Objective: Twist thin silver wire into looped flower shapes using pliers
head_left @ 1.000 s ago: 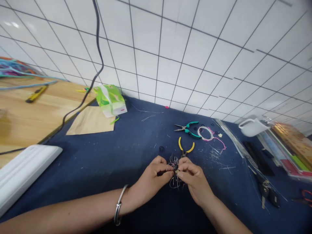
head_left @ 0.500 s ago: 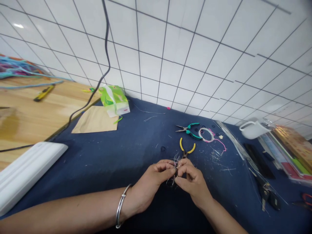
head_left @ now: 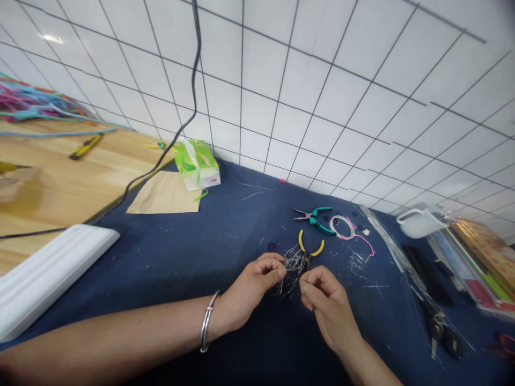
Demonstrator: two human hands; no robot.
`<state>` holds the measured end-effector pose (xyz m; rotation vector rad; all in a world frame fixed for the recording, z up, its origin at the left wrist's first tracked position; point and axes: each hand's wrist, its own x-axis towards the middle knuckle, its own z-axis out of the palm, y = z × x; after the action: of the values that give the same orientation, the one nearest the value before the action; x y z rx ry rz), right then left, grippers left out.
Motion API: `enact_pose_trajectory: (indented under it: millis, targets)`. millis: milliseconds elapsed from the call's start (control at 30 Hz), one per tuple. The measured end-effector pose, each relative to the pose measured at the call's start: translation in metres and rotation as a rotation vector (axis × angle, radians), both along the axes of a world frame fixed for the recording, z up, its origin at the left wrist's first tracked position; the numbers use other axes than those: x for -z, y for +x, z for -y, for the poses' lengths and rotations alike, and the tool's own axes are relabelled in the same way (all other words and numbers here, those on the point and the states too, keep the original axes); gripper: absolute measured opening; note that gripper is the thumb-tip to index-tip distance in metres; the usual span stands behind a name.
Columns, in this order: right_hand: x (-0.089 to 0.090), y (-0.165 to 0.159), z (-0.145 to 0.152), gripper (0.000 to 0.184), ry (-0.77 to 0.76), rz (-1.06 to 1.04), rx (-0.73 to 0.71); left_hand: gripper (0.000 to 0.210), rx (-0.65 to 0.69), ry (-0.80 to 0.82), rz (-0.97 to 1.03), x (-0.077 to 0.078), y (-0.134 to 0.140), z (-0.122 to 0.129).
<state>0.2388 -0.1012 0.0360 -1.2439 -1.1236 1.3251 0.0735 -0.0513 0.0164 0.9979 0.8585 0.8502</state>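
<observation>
My left hand [head_left: 259, 281], with a silver bangle on the wrist, pinches a tangled bundle of thin silvery wire [head_left: 295, 259] between thumb and fingers. Small pinkish bits show where the bundle meets the fingertips. To its right, my right hand [head_left: 324, 295] is closed with thumb and forefinger pressed together. Whatever it pinches, perhaps a strand, is too fine to make out. Just beyond the hands lie yellow-handled pliers [head_left: 317, 250], handles spread and jaws towards me. Farther back rest green-handled long-nose pliers [head_left: 316, 216], jaws apart, beside a coil of clear line [head_left: 341, 228].
Wire scraps [head_left: 360, 262] litter the blue cloth [head_left: 225, 230]. At right are long clear strips [head_left: 382, 236], keys [head_left: 436, 335], a white mug [head_left: 418, 221] and stacked books [head_left: 478, 262]. A white box-like object [head_left: 60, 273], brown paper [head_left: 164, 195] and a tissue pack [head_left: 197, 163] are at left.
My right hand has come away from my left hand, to the right, so more of the wire bundle shows. The whole view has shifted slightly.
</observation>
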Motion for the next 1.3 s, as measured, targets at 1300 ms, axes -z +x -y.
enact_pose_trajectory:
  millis: [1300]
  targets:
    - [-0.003, 0.005, -0.003, 0.007, 0.055, 0.657, -0.002, 0.015, 0.179, -0.138, 0.142, 0.006, 0.005, 0.000]
